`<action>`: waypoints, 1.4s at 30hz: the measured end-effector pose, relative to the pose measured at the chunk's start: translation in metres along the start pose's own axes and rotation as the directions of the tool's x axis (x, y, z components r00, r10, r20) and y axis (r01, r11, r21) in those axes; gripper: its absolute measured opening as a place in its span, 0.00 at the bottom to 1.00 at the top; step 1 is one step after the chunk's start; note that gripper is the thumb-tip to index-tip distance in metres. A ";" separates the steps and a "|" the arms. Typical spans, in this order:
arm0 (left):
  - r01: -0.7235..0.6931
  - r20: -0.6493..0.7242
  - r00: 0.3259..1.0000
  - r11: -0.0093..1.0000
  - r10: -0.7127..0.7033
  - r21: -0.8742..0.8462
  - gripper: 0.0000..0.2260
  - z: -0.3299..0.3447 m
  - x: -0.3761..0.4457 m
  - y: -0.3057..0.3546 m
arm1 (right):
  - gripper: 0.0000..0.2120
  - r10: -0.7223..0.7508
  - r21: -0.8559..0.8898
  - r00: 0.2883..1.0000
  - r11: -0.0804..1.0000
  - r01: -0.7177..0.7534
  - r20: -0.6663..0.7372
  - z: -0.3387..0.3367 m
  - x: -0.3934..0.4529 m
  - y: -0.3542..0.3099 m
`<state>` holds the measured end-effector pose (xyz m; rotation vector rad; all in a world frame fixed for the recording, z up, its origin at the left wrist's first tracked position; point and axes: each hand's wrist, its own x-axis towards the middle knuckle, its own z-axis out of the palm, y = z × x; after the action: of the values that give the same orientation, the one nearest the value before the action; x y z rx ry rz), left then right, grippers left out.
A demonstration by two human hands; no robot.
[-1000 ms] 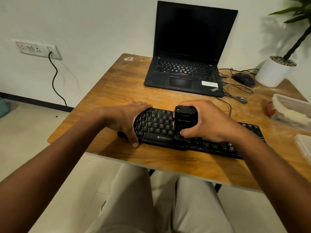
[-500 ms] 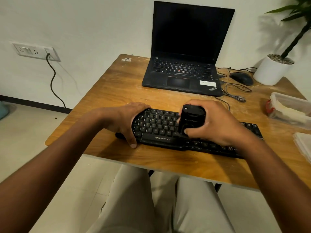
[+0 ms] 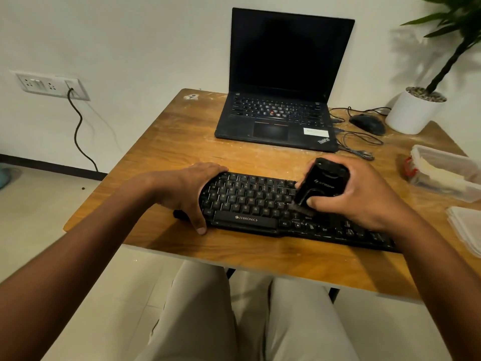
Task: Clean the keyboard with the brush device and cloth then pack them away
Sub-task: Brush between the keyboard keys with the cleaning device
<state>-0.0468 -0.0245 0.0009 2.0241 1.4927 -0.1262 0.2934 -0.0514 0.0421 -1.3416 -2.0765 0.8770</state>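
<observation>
We are gripping the black brush device [image 3: 321, 182] in our right hand [image 3: 356, 194], tilting it so its bristles are touching the keys right of the keyboard's [image 3: 250, 201] middle. Our left hand [image 3: 191, 188] is clasping the keyboard's left end, thumb curling down over the front edge onto the wooden surface [image 3: 182, 142].
</observation>
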 end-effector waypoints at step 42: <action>-0.088 0.021 0.996 0.969 0.085 0.230 0.67 0.019 0.039 0.083 | 0.23 -0.161 -0.198 0.983 0.964 0.177 0.093 0.008 0.064 0.029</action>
<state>0.0462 -0.0169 0.0038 2.2644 1.4355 -0.2864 0.2807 0.0141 0.0197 -1.2252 -2.3547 0.6641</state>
